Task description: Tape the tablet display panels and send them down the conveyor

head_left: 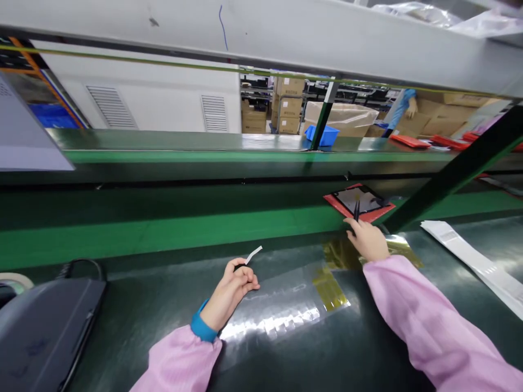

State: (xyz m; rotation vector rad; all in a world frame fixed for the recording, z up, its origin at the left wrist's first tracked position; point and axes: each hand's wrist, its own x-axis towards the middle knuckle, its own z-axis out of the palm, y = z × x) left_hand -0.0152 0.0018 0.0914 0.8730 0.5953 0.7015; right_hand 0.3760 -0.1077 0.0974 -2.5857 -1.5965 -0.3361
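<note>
My left hand (237,283) rests on the dark green bench with its fingers pinched on a small white strip (254,253) that sticks up and to the right. My right hand (368,238) reaches forward, closed on black tweezers (357,209) whose tips touch a dark panel (359,198) lying in a red tray (378,213) on the green conveyor. Between my hands lies a clear plastic sheet (281,305) with yellow tape patches (330,288). Both sleeves are pink.
A dark grey device (44,326) with a cable sits at the left front. A long white strip (474,261) lies at the right. A slanted green post (457,174) crosses beside the tray. More red trays (412,141) and another person's blue sleeve (402,106) are beyond the conveyor.
</note>
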